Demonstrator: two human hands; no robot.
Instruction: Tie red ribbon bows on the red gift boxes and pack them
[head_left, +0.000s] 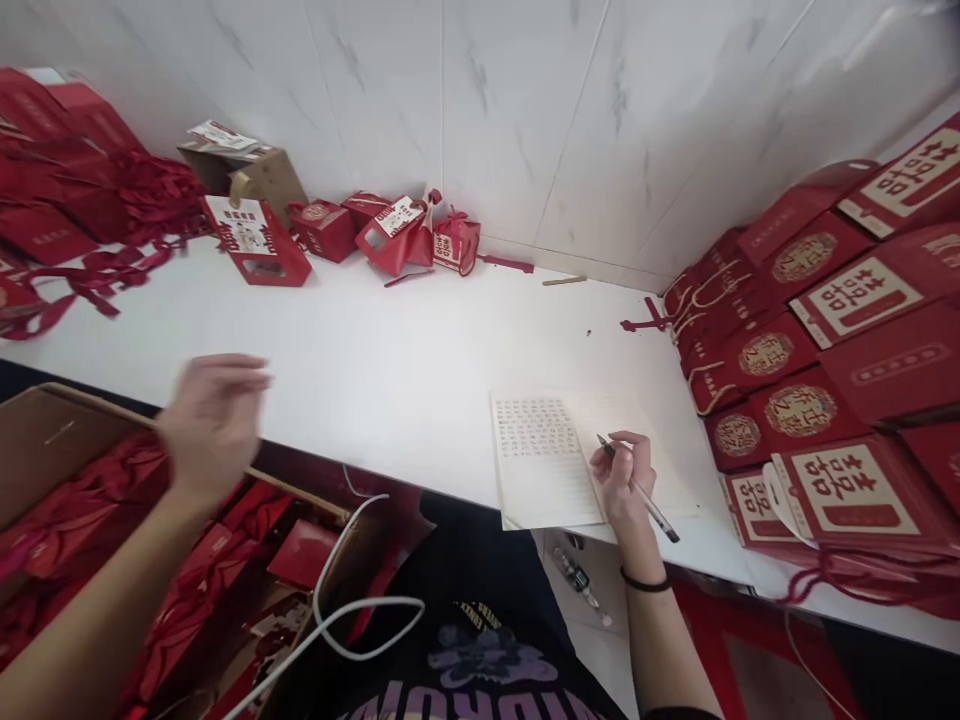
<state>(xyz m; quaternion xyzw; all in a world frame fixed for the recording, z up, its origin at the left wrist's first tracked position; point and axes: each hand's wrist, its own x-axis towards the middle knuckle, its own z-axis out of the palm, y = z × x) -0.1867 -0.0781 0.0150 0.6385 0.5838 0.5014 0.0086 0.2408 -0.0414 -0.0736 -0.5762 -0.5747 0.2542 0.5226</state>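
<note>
My right hand (627, 480) rests on an open lined notebook (544, 490) near the table's front edge. Its fingers are closed round a pen (657, 515), with the tip pointing up and left. Rows of small handwriting fill the upper part of the left page; the right page is partly under my hand. A dark band circles my right wrist. Away to the left, my left hand (217, 425) is raised over the table's front edge, above an open carton (79, 400). It is blurred, with its fingers loosely stretched to the right and nothing visible in them.
Red gift bags (780, 350) are stacked at the right. Small red boxes (326, 230) and a brown carton (277, 175) stand along the wall. Red boxes (52, 190) and ribbons (97, 275) lie at the far left. A white cable (330, 620) loops over the open carton.
</note>
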